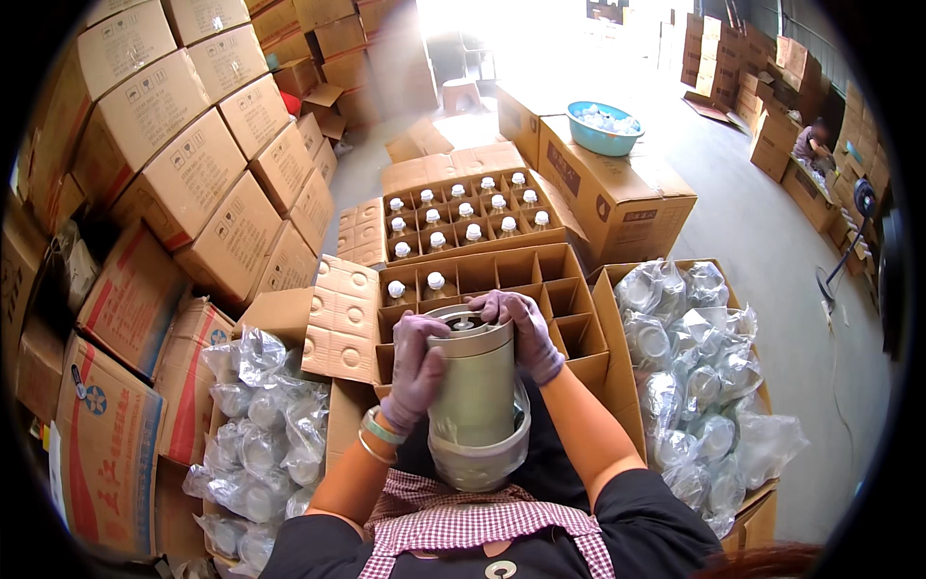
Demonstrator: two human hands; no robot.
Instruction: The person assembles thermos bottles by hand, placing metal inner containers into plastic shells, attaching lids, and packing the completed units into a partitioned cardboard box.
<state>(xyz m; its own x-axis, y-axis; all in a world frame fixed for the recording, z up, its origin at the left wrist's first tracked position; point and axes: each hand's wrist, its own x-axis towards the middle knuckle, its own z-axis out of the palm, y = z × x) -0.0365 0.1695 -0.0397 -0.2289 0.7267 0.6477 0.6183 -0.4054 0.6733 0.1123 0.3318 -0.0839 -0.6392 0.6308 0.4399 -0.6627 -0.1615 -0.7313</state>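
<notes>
Upright in front of my body stands a pale green flask-like cylinder point(472, 384) with a metallic collar and a dark fitting in its top. Its base sits in a pale round holder point(477, 458) with a plastic-like skin. My left hand point(415, 362), in a purple glove and slightly blurred, grips the collar's left side with bent fingers. On the right side, my right hand point(521, 328), also gloved, curls its fingers over the rim. Just beyond lies an open divided carton point(502, 265) with two white-capped containers in its far-left cells; my hands hide part of it.
A second divided carton point(569, 227) of white-capped containers stands behind. Boxes of plastic-wrapped clear pieces flank me, left point(258, 425) and right point(690, 357). A blue basin point(605, 140) rests on a closed carton point(617, 193). Stacked cartons point(183, 154) rise left; another person point(812, 145) sits far right.
</notes>
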